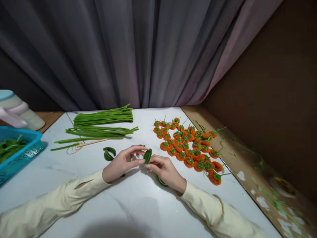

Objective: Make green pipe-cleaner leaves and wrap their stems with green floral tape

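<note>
My left hand [119, 165] pinches a small dark green loop of pipe cleaner [148, 156] between thumb and fingertips, above the middle of the table. From the other side my right hand [167, 172] is closed at the loop's lower edge, its thumb and finger meeting there; the exact grip is partly hidden. Left of my left hand lie curved dark green pipe cleaner pieces [109, 154]. Another curved green piece [160, 181] shows partly beneath my right hand.
Bright green pipe cleaners [104, 117] lie in bundles at the back left, near a thin tan stick [95, 142]. Many small orange pumpkin shapes [189, 162] spread over the right. A blue basket [32, 145] and a jug [19, 112] stand left; scraps litter the right-hand ledge [244, 181].
</note>
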A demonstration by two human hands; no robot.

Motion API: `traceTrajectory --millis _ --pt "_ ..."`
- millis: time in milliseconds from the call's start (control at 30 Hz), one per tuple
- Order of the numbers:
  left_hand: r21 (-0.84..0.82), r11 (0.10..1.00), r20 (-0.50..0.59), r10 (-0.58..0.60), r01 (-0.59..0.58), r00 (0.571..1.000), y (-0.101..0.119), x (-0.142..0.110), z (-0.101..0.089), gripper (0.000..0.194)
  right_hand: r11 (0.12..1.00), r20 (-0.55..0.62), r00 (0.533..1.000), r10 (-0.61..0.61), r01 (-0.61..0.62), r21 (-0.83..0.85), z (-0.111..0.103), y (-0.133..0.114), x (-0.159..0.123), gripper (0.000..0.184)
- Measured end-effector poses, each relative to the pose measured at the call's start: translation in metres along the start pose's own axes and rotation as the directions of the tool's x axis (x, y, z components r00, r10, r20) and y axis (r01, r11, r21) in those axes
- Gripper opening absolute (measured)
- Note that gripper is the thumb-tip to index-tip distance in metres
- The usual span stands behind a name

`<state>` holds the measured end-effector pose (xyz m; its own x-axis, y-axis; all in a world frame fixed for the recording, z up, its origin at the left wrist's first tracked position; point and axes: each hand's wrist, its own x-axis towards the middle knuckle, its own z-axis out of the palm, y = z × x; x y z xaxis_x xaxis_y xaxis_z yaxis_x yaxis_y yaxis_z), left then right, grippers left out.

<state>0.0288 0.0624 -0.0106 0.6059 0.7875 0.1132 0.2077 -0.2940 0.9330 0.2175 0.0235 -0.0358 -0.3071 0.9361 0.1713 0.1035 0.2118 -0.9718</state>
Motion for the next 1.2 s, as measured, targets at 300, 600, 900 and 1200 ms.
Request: traceTrajectory --millis 300,600,900,1200 --pt "0.567 0.469 0.630 0.283 -0.677 0.723 0.030 0.022 -0.025 0.014 0.986 0.101 0.995 -0.023 0.039 -0.161 0.002 -0.003 -0.002 0.022" --pt "0.552 0.569 0.562 0.287 -0.610 0.776 0.015 0.012 -0.030 0.026 1.000 -0.003 1.000 -0.004 0.004 0.019 0.003 0.002 0.000 0.021" --pt "0.601 0.711 0.103 0.384 -0.365 0.917 -0.030 -0.011 -0.008 0.020 0.901 -0.033 0.981 0.192 -0.162 0.403 0.004 0.006 0.003 0.044" --pt "0.749 0.404 0.185 0.633 -0.525 0.751 -0.041 -0.014 -0.006 0.027 0.887 -0.009 0.966 0.259 -0.234 0.399 0.008 0.005 0.006 0.032"
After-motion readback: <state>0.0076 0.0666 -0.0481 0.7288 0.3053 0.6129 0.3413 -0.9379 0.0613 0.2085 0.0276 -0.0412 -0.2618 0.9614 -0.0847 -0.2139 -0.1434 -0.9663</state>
